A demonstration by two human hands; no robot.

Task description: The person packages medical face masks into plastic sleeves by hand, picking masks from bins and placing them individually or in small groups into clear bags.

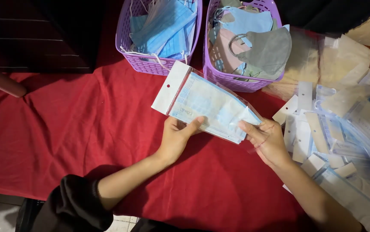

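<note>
Both hands hold a clear plastic pouch (pixel 202 103) with a white header strip and a light blue face mask inside, tilted above the red tablecloth (pixel 86 124). My left hand (pixel 177 137) grips its lower edge near the middle, thumb on top. My right hand (pixel 265 139) pinches the open right end of the pouch, where the mask's white edge shows. A thin red thread circles my right wrist.
Two purple baskets stand at the back: the left basket (pixel 148 62) holds blue flat masks, the right basket (pixel 241 79) holds grey, blue and pink shaped masks. A heap of bagged masks and empty pouches (pixel 344 124) covers the right side. A pinkish device (pixel 0 79) lies far left.
</note>
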